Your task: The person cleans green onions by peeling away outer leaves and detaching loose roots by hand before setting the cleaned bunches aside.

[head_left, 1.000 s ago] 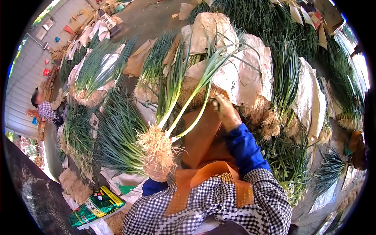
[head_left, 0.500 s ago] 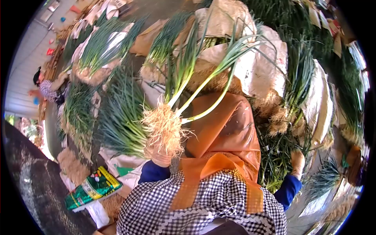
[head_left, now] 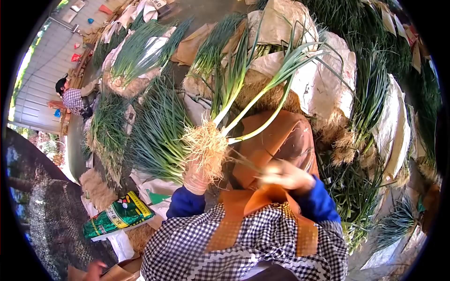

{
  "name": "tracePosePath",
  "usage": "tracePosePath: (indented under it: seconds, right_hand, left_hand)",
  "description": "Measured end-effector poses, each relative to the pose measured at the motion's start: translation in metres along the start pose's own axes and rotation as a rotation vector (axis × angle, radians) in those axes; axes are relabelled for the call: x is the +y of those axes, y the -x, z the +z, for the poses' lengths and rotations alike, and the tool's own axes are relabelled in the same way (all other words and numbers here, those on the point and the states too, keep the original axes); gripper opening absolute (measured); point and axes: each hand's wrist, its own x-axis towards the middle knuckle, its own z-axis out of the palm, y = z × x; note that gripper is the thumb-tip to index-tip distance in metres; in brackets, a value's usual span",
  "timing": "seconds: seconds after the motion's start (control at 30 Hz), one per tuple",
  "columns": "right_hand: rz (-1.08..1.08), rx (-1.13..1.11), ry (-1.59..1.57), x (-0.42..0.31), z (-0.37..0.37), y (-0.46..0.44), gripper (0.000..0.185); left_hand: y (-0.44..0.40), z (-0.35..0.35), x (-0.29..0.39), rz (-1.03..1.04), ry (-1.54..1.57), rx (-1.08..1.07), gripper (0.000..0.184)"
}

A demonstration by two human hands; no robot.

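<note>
Onions [head_left: 253,100] rise at a slant from the left hand [head_left: 196,178], leaves pointing away beyond it and roots [head_left: 206,145] bushing out just above it. That hand is closed about the root end, though the roots hide most of its fingers. The right hand [head_left: 287,177], across the apron [head_left: 281,138] from the left, is blurred; its fingers look curled in, seemingly pinching a thin strand [head_left: 244,160] that runs toward the roots. How firm the pinch is cannot be told.

Judging by this pose, the left hand does best as the steady one: a snug hold low at the roots, stalks gathered, since a pale stalk splays out on the right hand's side and could slip or kink. The right hand should guide the strand close to the stalks without snagging the roots, which look easily caught, and pull evenly rather than jerk, as the strand may snap.

Beyond the left hand lies a pile [head_left: 157,126] of greens; a heap [head_left: 349,194] of leaves lies outside the right.
</note>
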Motion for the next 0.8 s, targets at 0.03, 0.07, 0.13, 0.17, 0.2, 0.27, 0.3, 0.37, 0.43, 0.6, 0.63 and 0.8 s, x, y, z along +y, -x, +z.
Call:
tracePosePath:
  seconds: [0.03,0.07,0.13,0.17,0.2,0.27,0.3,0.37,0.43,0.6,0.63,0.8]
  right_hand:
    - [-0.001,-0.002,0.084,0.008,-0.022,0.041,0.027]
    - [0.147,0.271,-0.183,-0.012,-0.023,0.081,0.025]
    - [0.593,0.748,-0.11,0.006,-0.048,0.166,0.024]
    - [1.162,0.715,0.61,0.034,-0.057,0.209,0.026]
    - [1.82,0.385,1.104,0.061,-0.066,0.252,0.03]
    - [1.166,0.562,1.109,0.043,-0.056,0.257,0.024]
    - [0.935,0.68,1.198,0.049,-0.063,0.242,0.028]
    - [0.561,0.963,0.827,0.0,-0.04,0.129,0.037]
    - [0.3,0.786,0.201,-0.028,-0.023,0.051,0.04]
    - [-0.177,0.449,0.452,0.045,-0.01,-0.036,0.027]
    - [-0.188,0.508,0.376,0.05,-0.001,-0.038,0.018]
    - [0.119,0.071,-0.311,0.027,-0.009,0.016,0.014]
  left_hand:
    - [0.0,-0.002,-0.002,-0.015,0.05,0.006,0.038]
    - [-0.001,-0.003,-0.004,-0.034,0.107,0.008,0.038]
    - [-0.002,-0.002,-0.007,-0.092,0.282,0.007,0.039]
    - [-0.003,0.0,-0.012,-0.135,0.384,-0.002,0.039]
    - [-0.003,0.002,-0.017,-0.174,0.473,-0.003,0.039]
    - [-0.001,0.003,-0.031,-0.257,0.57,0.004,0.039]
    - [0.0,0.004,-0.039,-0.289,0.583,0.016,0.04]
    - [0.004,-0.002,-0.054,-0.426,0.628,0.023,0.043]
    - [0.005,0.001,-0.061,-0.529,0.767,-0.079,0.043]
    - [0.013,-0.002,-0.073,-0.536,0.793,-0.059,0.043]
    - [0.013,0.002,-0.07,-0.468,0.731,-0.035,0.042]
    - [0.002,0.017,-0.043,0.041,-0.631,-0.21,0.035]
